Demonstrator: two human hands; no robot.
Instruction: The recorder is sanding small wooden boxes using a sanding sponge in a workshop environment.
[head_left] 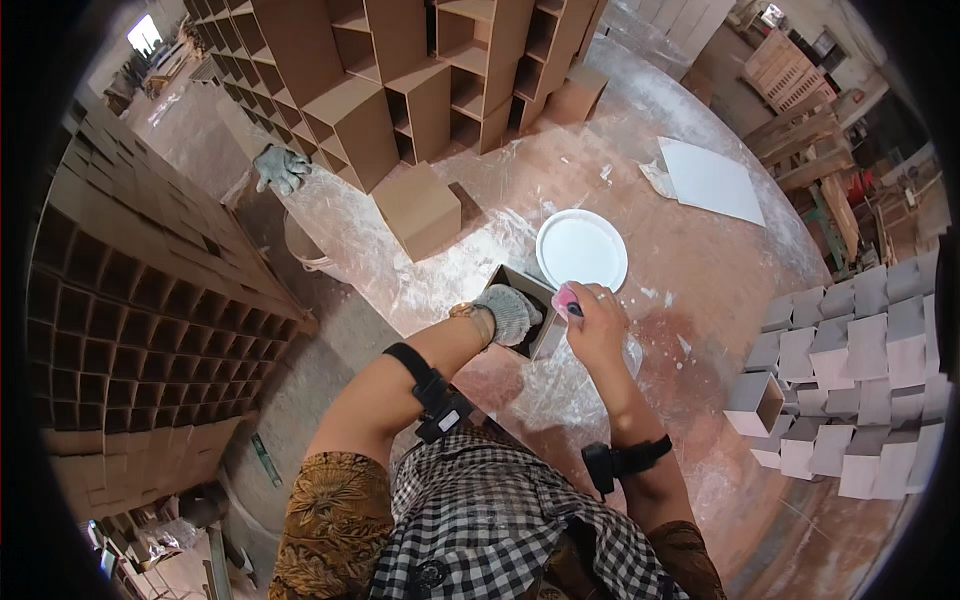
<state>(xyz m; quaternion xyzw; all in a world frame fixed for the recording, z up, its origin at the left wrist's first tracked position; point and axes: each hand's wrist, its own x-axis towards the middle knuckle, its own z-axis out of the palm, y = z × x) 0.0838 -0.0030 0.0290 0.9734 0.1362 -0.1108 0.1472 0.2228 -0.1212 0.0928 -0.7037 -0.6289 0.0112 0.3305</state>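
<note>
My left hand [512,314], in a grey knit glove, reaches into the opening of a cardboard box [547,338] on the worktable in front of me. Its fingers are hidden inside the box. Bare and closed, my right hand [600,322] grips a small tool [566,300] with a pink part and a dark end, right at the box's right edge. The tool's exact kind is not clear. Just beyond that hand rests a round white dish [582,250]. A closed-looking brown cardboard box [418,210] sits farther off to the left.
Brown open boxes [375,120] are stacked high at the table's far side. More brown boxes [150,330] form a wall on the left. White-and-grey boxes [850,345] pile up at right. A grey glove [281,168] and a white sheet [710,182] lie on the table.
</note>
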